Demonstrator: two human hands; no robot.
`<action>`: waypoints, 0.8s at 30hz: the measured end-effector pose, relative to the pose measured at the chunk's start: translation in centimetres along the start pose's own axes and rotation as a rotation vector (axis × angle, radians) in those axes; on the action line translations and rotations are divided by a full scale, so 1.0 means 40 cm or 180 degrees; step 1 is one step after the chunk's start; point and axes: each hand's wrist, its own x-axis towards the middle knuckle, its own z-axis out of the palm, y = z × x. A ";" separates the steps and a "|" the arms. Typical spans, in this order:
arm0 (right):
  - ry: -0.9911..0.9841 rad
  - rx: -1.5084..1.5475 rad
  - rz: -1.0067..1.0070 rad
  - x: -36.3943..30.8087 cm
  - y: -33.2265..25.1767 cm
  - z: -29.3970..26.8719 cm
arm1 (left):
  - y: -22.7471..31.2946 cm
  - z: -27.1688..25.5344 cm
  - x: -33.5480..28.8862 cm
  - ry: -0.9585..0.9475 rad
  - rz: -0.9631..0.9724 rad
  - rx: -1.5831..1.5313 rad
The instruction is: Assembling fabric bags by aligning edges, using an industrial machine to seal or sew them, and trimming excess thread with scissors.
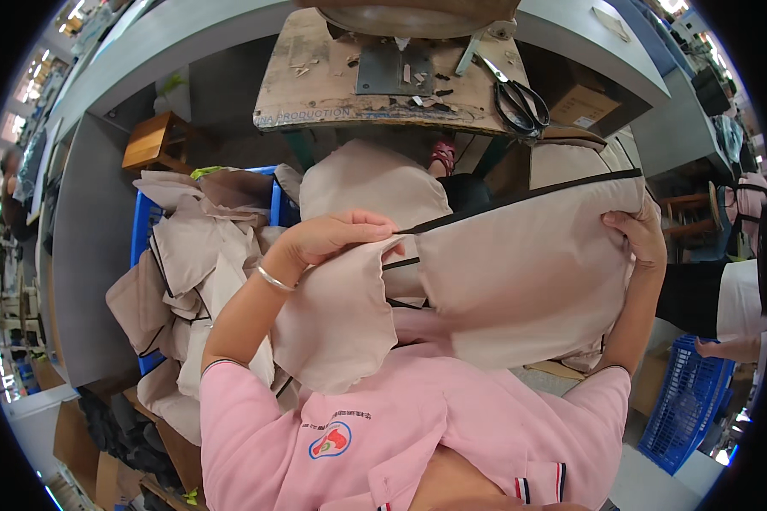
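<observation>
Both my hands stretch a beige fabric piece (pixel 528 272) across my lap. Black binding runs along its upper edge. My left hand (pixel 337 238) pinches the bound edge near the middle, thumb on top and some fingertips hidden under the cloth. A silver bangle is on that wrist. Below this hand hangs a smaller beige panel (pixel 337 319) with a wavy edge; whether it is sewn to the large piece I cannot tell. On the far side, my right hand (pixel 639 238) grips the right end of the fabric, its thumb in front and its fingers mostly hidden.
Ahead stands a worn sewing table (pixel 298 94) with scraps, black-handled scissors (pixel 520 106) and a sewing machine (pixel 418 17). More beige pieces fill a blue basket (pixel 145 217) at left. A wooden stool (pixel 158 140) is behind it. Someone at right touches another blue basket (pixel 686 404).
</observation>
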 end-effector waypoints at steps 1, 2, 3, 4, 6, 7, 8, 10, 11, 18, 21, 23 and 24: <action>0.0017 0.0004 0.0048 0.000 -0.003 -0.005 | 0.003 0.007 -0.007 0.0381 0.0042 -0.0240; 0.0009 -0.0296 0.0069 0.004 -0.008 -0.006 | 0.009 0.015 -0.013 0.0837 0.0046 -0.0454; 0.0072 -0.0545 0.0094 0.008 -0.015 -0.005 | 0.019 0.024 -0.018 0.0896 0.0157 -0.0440; 0.0025 -0.0586 0.0062 0.015 -0.023 0.000 | 0.035 0.030 -0.023 0.0891 0.0143 -0.0399; -0.0181 -0.0295 0.0342 0.031 -0.041 0.023 | 0.073 0.041 -0.024 0.1065 0.0456 0.0053; -0.0140 -0.0727 0.0863 0.049 -0.058 0.032 | 0.094 0.045 -0.022 0.1052 0.0427 0.0104; -0.0112 -0.0729 0.0834 0.058 -0.064 0.057 | 0.116 0.049 -0.018 0.1248 0.0507 0.0439; 0.0657 -0.2287 -0.1061 0.084 -0.066 0.132 | 0.156 0.056 0.000 0.1431 0.0599 0.0812; 0.0613 -0.2488 -0.1425 0.098 -0.075 0.162 | 0.175 0.060 0.016 0.1396 0.0682 0.1087; -0.1316 -0.1216 -0.1650 0.228 -0.113 0.390 | 0.254 0.055 0.108 0.0801 0.0879 0.1540; -0.0988 -0.1203 -0.1418 0.251 -0.146 0.418 | 0.288 -0.003 0.103 0.1628 0.1023 0.2209; -0.0170 -0.1627 -0.1894 0.263 -0.164 0.428 | 0.300 -0.040 0.102 0.1709 0.1182 0.2037; -0.0168 -0.1635 -0.1868 0.280 -0.170 0.434 | 0.307 -0.059 0.104 0.1872 0.1313 0.1915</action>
